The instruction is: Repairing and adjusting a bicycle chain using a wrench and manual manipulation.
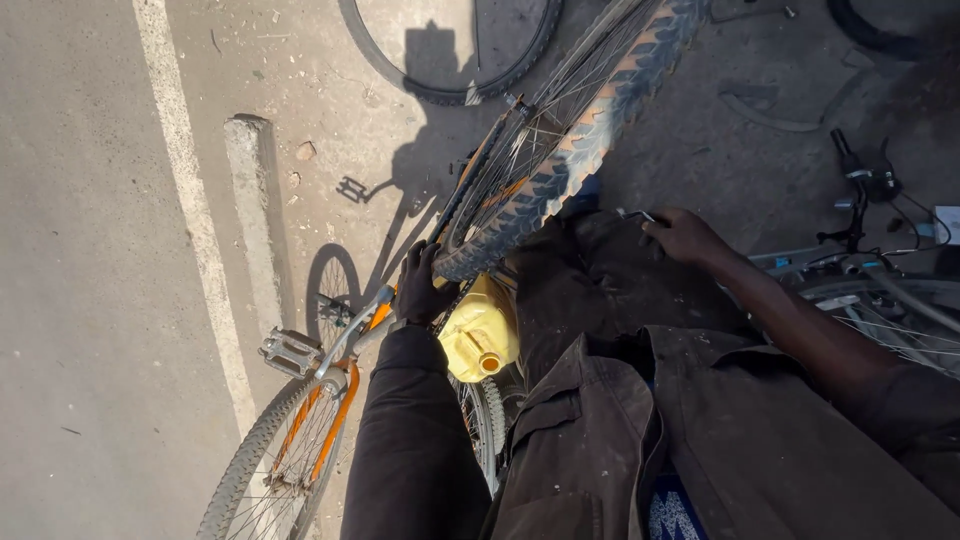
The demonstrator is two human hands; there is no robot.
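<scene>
Head view: left hand (422, 288) clenched around knobby rubber tyre (560, 165), right hand (685, 235) pinching thin metal tool (634, 213).

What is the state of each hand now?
Left hand: closed on the bicycle frame.
Right hand: holding a thin metal tool on the knee.

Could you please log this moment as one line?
left hand: grips bicycle frame | right hand: holds thin metal tool | yellow jerrycan below wheel

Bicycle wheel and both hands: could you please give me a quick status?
Left hand gripping knobby wheel. Right hand on lap, thin metal tool at fingers. Yellow jerrycan under wheel.
</scene>
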